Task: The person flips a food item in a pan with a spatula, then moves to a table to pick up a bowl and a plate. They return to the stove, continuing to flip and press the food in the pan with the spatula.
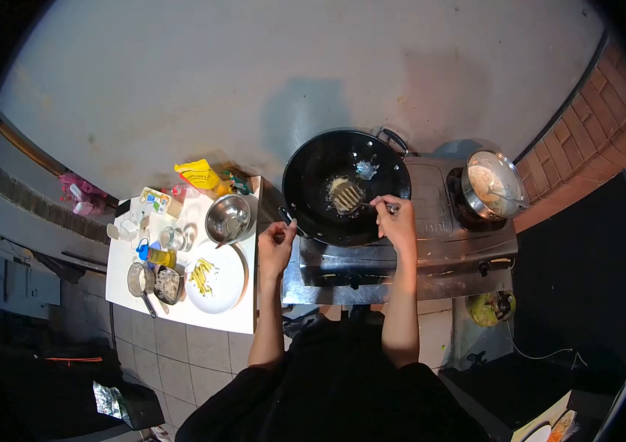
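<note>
The wide, silver metal gas stove carries 2 vessels: 1 large, round, black wok on the left and 1 shiny, round, steel pot on the right. Near the stove, at its left, there is 1 flat, white table. On it are 1 large, round, white plate, 1 round, steel bowl just behind this plate, and 1 yellow plastic bottle with blue cap, more to the left.
</note>
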Tool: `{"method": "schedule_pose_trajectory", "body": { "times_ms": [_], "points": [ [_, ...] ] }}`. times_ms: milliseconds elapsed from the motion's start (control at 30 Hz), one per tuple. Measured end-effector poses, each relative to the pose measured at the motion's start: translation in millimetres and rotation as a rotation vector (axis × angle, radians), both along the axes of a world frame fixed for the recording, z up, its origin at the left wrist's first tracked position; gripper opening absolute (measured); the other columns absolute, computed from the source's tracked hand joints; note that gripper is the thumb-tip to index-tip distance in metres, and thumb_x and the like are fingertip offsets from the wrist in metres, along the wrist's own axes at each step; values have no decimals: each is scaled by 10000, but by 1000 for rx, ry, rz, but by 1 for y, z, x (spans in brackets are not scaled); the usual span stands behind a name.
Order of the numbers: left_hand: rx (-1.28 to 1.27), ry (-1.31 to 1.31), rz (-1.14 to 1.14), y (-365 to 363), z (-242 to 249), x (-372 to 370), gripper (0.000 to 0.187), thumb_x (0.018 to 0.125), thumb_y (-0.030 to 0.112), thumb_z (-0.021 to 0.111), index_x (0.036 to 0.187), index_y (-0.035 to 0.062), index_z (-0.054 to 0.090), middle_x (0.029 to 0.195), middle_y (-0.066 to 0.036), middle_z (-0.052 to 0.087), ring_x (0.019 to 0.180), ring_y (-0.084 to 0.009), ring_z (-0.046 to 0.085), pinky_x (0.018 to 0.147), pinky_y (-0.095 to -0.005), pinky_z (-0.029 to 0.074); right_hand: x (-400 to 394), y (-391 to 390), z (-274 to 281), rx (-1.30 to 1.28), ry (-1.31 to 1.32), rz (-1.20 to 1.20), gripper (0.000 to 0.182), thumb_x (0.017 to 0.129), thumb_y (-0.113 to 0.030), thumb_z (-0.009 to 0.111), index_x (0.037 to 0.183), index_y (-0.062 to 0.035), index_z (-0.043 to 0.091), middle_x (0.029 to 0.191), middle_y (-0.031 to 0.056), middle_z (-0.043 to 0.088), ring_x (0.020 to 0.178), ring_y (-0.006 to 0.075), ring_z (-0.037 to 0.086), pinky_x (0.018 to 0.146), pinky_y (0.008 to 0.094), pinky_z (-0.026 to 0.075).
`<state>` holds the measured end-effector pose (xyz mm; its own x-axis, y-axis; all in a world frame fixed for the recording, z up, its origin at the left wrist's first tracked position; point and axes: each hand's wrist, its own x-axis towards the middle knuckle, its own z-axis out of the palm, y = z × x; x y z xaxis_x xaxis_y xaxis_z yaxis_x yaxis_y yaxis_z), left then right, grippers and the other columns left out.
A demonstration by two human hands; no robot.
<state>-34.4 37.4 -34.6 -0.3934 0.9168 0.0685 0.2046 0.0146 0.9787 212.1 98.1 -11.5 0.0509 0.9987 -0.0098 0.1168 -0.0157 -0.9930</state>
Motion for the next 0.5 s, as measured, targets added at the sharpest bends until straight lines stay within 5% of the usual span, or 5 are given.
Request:
{"method": "schedule_pose_trajectory", "body": {
  "times_ms": [500],
  "points": [
    [-16,44,-25,-2,0,-2,226,882,196,686,844,-20,634,644,37,539,580,-30,451,522,-197,345,-5,-4,5,-19,77,4,224,925,-216,597,850,-26,690,521,14,519,377,62,442,356,236,313]
  ]
}}
